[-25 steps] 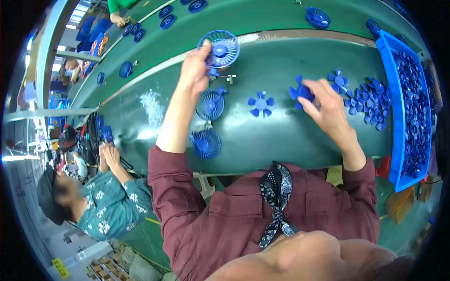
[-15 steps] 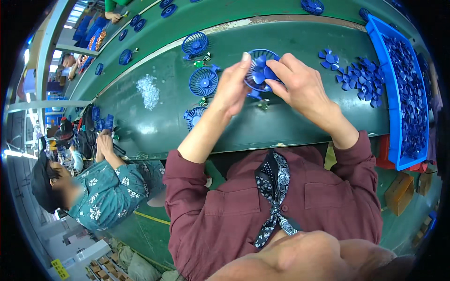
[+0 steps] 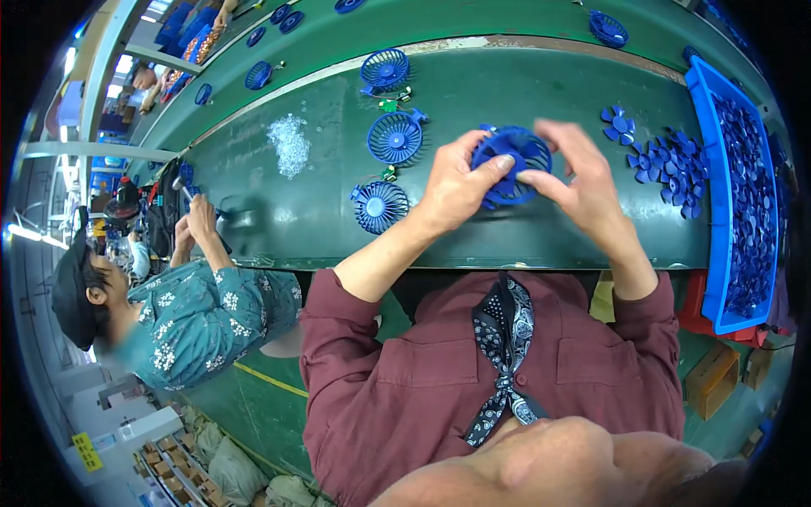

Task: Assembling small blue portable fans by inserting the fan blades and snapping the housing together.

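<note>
My left hand [image 3: 456,188] grips a blue round fan housing [image 3: 530,149] over the green table, its thumb lying across the front. Blurred by motion, my right hand [image 3: 585,190] is at the housing's right side, thumb and fingers apart, the thumb close to or touching the housing. Whether a fan blade is seated inside cannot be made out. Left of my hands stand three more blue housings in a column: a far one [image 3: 384,69], a middle one [image 3: 395,137] and a near one [image 3: 380,207], with small green circuit boards [image 3: 389,106] beside them.
Loose blue fan blades [image 3: 672,169] lie in a pile at right, beside a blue bin [image 3: 720,253] full of them. Small clear pieces [image 3: 289,145] are heaped at left. Housings lie on the far green belt [image 3: 473,21]. A co-worker [image 3: 203,313] sits at left, holding a tool.
The housing has moved nearer to me and turned in my left hand. My right hand has moved off the blade it was pinching, and its fingers have spread. The co-worker's hands have risen.
</note>
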{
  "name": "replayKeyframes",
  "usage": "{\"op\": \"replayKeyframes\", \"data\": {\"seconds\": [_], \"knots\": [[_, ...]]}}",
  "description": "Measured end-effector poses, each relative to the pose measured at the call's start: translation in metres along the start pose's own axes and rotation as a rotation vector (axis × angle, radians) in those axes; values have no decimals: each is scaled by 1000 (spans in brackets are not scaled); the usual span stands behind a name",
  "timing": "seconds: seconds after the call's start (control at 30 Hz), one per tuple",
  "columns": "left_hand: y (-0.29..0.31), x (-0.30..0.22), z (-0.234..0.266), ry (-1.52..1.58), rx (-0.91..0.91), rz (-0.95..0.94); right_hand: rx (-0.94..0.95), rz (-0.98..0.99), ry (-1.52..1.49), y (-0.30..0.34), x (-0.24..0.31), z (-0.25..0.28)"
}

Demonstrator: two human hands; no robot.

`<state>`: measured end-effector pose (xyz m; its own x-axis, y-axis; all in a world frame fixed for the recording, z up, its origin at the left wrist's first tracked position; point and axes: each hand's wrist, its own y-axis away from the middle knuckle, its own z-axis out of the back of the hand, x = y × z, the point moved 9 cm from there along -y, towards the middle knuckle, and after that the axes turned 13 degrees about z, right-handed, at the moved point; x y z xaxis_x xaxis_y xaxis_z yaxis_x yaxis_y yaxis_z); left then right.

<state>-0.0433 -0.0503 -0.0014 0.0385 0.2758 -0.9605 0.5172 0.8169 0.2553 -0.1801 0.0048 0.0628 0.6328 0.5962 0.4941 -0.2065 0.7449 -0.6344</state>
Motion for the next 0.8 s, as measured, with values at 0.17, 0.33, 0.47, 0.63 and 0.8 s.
{"op": "replayKeyframes", "data": {"seconds": [0.17, 0.33, 0.47, 0.63, 0.8], "knots": [[-11, 8, -2, -230, -33, -31, 220, -434, -372, 20, -55, -43], [-66, -1, 20, -324, -21, -69, 220, -404, -479, -7, -107, -52], [-132, -46, 120, -533, -344, -103, -23, -663, -391, -29, -201, 5], [-160, -79, 330, -1037, -1050, -162, 28, -585, 10, 4, -251, 59], [-141, -76, 472, -1267, -1398, 134, 431, -423, 545, 52, -201, 76]]}}
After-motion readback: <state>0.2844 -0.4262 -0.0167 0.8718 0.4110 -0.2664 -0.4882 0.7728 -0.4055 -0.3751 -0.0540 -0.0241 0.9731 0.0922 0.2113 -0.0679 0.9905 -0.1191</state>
